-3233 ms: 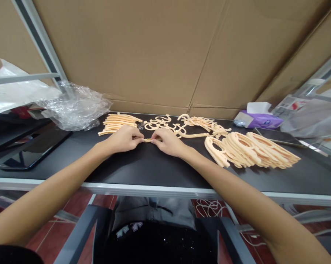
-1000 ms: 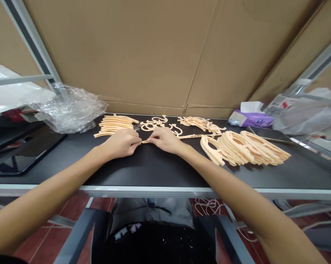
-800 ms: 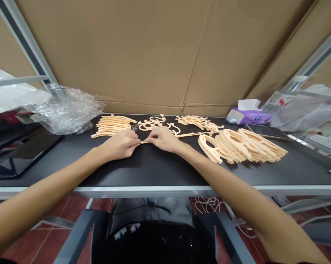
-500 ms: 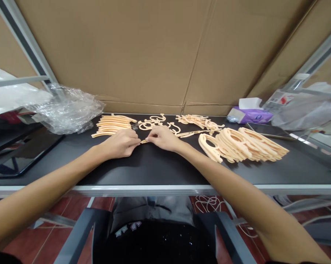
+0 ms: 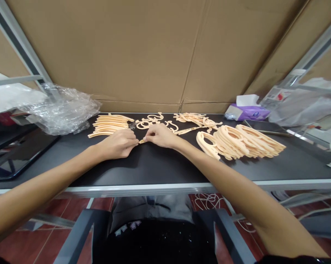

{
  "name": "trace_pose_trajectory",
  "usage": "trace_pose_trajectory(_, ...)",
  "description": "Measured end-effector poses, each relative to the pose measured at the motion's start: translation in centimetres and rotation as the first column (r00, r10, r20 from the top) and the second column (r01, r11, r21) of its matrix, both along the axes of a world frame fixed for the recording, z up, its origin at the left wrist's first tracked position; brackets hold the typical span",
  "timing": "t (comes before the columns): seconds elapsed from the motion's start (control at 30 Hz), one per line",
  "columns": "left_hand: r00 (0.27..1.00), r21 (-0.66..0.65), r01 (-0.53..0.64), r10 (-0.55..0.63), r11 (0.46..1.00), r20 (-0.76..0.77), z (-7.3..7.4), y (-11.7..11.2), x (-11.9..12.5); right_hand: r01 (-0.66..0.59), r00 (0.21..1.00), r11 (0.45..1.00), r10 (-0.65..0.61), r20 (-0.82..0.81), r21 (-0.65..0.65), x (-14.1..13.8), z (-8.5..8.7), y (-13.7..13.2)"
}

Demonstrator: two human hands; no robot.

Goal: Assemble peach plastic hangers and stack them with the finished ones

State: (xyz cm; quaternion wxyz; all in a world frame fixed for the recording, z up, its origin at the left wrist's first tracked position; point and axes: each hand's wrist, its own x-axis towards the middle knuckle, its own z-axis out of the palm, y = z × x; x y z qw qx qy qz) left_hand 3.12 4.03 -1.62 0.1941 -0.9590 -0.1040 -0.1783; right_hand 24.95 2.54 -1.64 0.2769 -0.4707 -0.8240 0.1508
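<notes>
Both hands meet low over the black tabletop (image 5: pixel 154 168). A small yellowish piece (image 5: pixel 141 141) shows between their fingertips; most of it is covered, so its kind is unclear. My left hand (image 5: pixel 120 143) is closed, thumb and fingers pinching the piece's left end. From the other side, my right hand (image 5: pixel 160 136) pinches its right end. Just behind the left hand lies a row of curved peach plastic hanger arms (image 5: pixel 110 124). Peach plastic hooks (image 5: pixel 150 121) lie loose behind the right hand. Between arms and hooks sits a small heap of dark bits (image 5: pixel 132 125), too small to name.
To the right lie a stack of peach hanger pieces with oval openings (image 5: pixel 231 141) and a pile of thin peach parts (image 5: pixel 194 119). A purple tissue pack (image 5: pixel 249 112) and a dark tablet-like slab (image 5: pixel 266 127) stand beyond. Crumpled clear plastic (image 5: pixel 66 110) covers the left back.
The whole view has shifted slightly, with the table's things a little further left. Both hands keep their pinch on the small piece, with barely any visible movement.
</notes>
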Motion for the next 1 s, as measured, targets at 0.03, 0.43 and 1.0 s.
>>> trace_pose_trajectory(0.03, 1.000, 0.005, 0.007, -0.007, 1.000, -0.001, 0.0, 0.1, 0.0, -0.005, 1.000, 1.000, 0.005, 0.000, -0.003, 0.0, 0.0, 0.0)
trace_pose_trajectory(0.43, 0.986, -0.028, 0.063, -0.066, 0.998, -0.150, 1.3, 0.9, 0.1, -0.001, 1.000, 1.000, 0.001, 0.000, 0.005, -0.1, 0.0, 0.1)
trace_pose_trajectory(1.0, 0.997, -0.147, 0.019, -0.007, 0.989, 0.081, 0.4, 0.8, 0.0, -0.042, 0.999, 0.999, 0.043, -0.012, 0.026, -0.3, -0.3, 0.3)
